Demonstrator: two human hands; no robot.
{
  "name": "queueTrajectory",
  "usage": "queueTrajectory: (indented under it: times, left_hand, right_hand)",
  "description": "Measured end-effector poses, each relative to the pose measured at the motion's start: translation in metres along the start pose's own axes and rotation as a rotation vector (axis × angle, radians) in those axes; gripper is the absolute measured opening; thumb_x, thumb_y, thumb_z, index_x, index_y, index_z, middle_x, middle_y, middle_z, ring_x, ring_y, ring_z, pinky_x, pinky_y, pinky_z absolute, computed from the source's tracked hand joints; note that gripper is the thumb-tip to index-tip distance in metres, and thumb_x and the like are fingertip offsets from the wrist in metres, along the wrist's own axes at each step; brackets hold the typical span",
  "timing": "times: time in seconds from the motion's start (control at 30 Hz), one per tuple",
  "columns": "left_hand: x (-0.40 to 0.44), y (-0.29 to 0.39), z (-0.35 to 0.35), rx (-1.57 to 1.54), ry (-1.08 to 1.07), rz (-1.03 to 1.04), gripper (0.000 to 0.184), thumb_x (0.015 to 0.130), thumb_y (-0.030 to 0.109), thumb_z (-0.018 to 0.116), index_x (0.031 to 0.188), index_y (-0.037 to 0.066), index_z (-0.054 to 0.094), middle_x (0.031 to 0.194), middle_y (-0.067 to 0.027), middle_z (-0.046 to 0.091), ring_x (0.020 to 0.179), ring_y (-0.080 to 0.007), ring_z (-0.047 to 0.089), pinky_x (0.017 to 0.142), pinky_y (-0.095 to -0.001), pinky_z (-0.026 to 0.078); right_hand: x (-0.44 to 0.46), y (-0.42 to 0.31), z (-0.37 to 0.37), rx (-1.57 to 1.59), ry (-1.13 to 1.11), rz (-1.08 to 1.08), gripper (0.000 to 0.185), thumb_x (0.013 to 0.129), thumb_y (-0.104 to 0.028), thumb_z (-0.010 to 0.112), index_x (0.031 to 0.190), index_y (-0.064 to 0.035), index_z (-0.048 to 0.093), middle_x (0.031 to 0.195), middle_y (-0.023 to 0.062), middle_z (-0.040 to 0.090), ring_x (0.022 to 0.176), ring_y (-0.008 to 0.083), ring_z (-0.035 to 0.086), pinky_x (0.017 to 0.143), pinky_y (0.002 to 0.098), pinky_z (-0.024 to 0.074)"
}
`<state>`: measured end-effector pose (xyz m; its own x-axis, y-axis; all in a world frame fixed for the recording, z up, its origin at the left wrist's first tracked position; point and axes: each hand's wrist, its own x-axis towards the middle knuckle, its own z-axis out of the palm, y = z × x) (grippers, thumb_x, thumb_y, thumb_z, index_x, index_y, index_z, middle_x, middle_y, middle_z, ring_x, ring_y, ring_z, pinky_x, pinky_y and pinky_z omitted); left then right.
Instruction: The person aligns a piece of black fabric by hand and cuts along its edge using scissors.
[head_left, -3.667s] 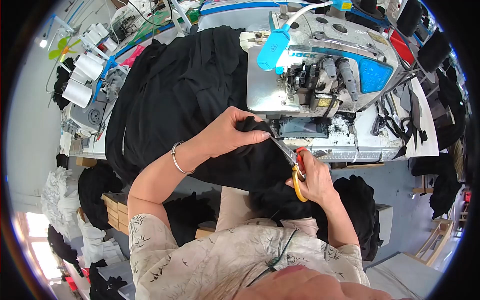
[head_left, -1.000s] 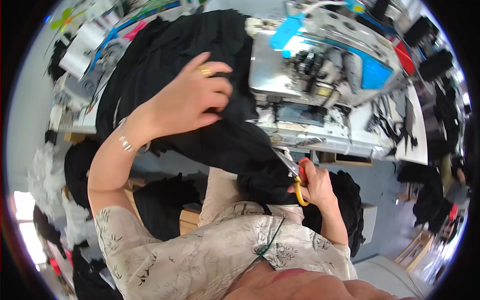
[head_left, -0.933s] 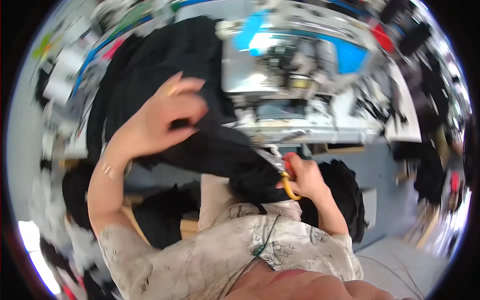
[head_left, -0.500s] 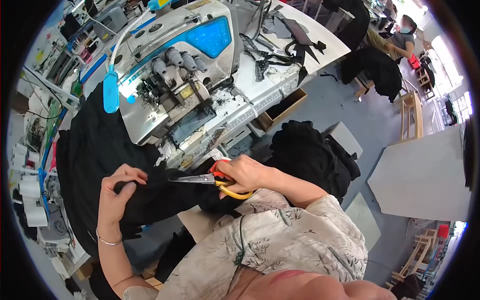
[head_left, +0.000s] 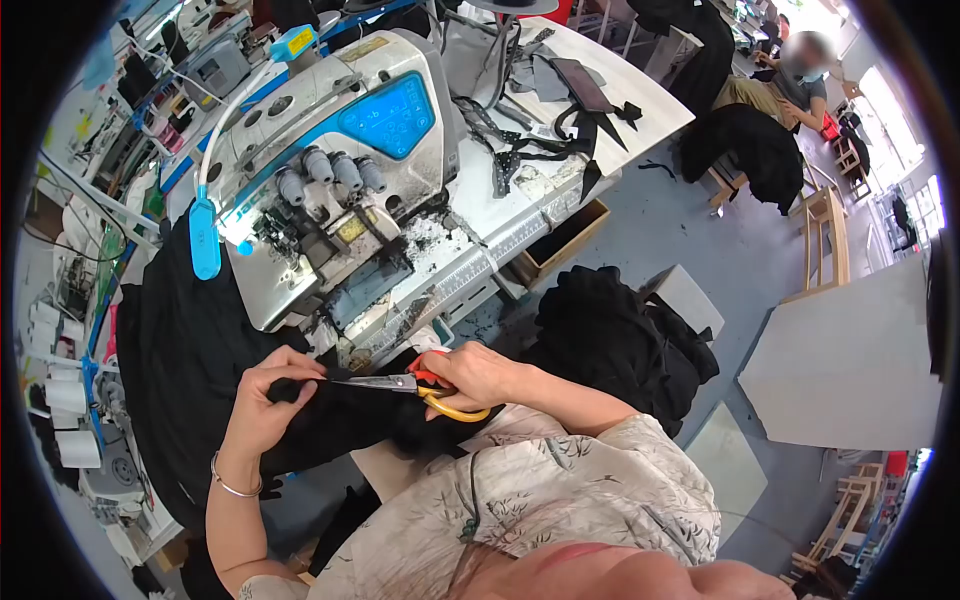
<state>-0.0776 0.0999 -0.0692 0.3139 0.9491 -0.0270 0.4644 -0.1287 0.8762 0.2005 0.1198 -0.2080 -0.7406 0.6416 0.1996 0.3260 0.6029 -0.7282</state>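
Observation:
My right hand grips a pair of scissors with one red and one yellow handle. Their blades point left and reach the fingertips of my left hand. That hand pinches a bunched bit of black fabric. More black fabric hangs over the table edge and across my lap. Whether the blades are parted is too small to tell. Just beyond my hands stands an overlock sewing machine, with a blue panel and grey tension dials.
Dark straps and scraps lie on the white table beside a dark phone-like slab. A black fabric pile sits to the right, below an open wooden drawer. A co-worker sits at the far right.
My left hand has moved right and slightly down to meet the scissor tips. The scissors have shifted slightly left and down. The camera view has tilted, showing the machine lower.

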Motion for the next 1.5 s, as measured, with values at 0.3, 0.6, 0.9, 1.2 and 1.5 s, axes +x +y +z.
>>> queueTrajectory:
  times: [0.3,0.6,0.9,1.2,1.5]
  left_hand:
    - [0.011,-0.014,-0.003,-0.069,0.092,-0.189,0.034,0.077,0.022,0.078,0.097,-0.001,0.065,0.09,-0.0045,0.064,0.089,-0.0096,0.053,0.081,-0.0273,0.045]
    - [-0.012,-0.019,-0.018,-0.329,0.113,-0.3,0.024,0.076,0.017,0.079,0.09,0.0,0.069,0.076,0.0009,0.063,0.074,-0.0067,0.053,0.071,-0.0226,0.043]
    - [-0.023,-0.013,-0.02,-0.329,0.169,-0.405,0.039,0.069,0.022,0.086,0.088,-0.004,0.066,0.08,-0.0045,0.064,0.075,-0.0085,0.055,0.067,-0.0234,0.043]
    - [-0.025,-0.03,-0.021,-0.286,0.222,-0.412,0.032,0.073,0.014,0.081,0.093,-0.007,0.067,0.081,-0.0057,0.066,0.078,-0.0095,0.057,0.074,-0.0214,0.044]
    - [-0.025,-0.031,-0.017,-0.368,0.117,-0.282,0.024,0.076,0.01,0.077,0.093,-0.006,0.07,0.083,-0.005,0.068,0.079,-0.0085,0.058,0.075,-0.0204,0.043]
  right_hand:
    - [0.019,-0.007,-0.003,0.097,0.029,0.117,0.054,0.07,-0.043,0.08,0.093,-0.0035,0.051,0.063,0.0142,0.059,0.06,0.0374,0.062,0.052,0.0402,0.0483]
    - [0.038,-0.021,0.009,0.04,-0.045,0.116,0.06,0.07,-0.036,0.081,0.108,-0.0007,0.051,0.063,0.0095,0.055,0.061,0.0339,0.061,0.058,0.0388,0.0482]
    - [0.054,-0.039,0.013,-0.179,0.062,-0.008,0.063,0.066,-0.039,0.082,0.104,0.0001,0.051,0.067,0.0092,0.055,0.06,0.0314,0.06,0.058,0.0385,0.0485]
    - [0.048,-0.029,0.018,-0.158,0.026,0.082,0.06,0.066,-0.04,0.082,0.097,0.0008,0.052,0.06,0.0102,0.053,0.053,0.0326,0.058,0.053,0.0389,0.0475]
    - [0.056,-0.037,0.017,-0.163,0.044,0.008,0.059,0.067,-0.038,0.082,0.098,0.0008,0.049,0.064,0.0125,0.055,0.059,0.0341,0.059,0.055,0.0394,0.0472]
